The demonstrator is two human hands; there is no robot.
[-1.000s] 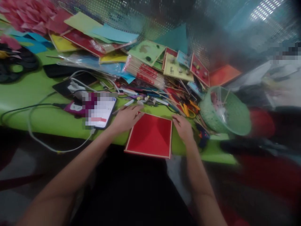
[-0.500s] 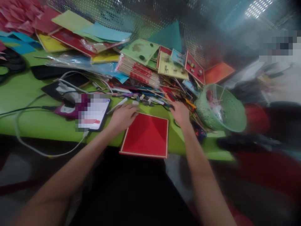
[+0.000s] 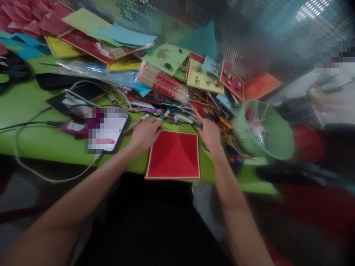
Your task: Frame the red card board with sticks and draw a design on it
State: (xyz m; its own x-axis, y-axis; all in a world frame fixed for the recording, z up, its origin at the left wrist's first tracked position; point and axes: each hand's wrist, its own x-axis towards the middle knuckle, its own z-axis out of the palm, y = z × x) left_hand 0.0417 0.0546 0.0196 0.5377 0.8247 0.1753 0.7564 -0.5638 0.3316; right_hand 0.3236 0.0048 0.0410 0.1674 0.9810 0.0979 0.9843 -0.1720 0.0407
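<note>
One red panel (image 3: pixel 174 155) lies at the near edge of the green table (image 3: pixel 50 146), left hand (image 3: pixel 146 132) at its far-left corner, apparently steadying it; right hand (image 3: pixel 210 133) beside the far-right corner. Blur obscures whether either hand grips anything.

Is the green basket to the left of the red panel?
No, the green basket stands to the right of the pale-edged red panel, out past the right hand.

A single camera, worn on the person's head, looks forward and down past the lap (image 3: pixel 161 221) — near enough that the left arm (image 3: pixel 91 192) and right arm (image 3: pixel 233 195) run in from the bottom edge. The board (image 3: pixel 174 156) sits just below mid-picture; the bench (image 3: pixel 58 150) slants lower toward the right, with mesh (image 3: pixel 180 18) beyond — along the top.
</note>
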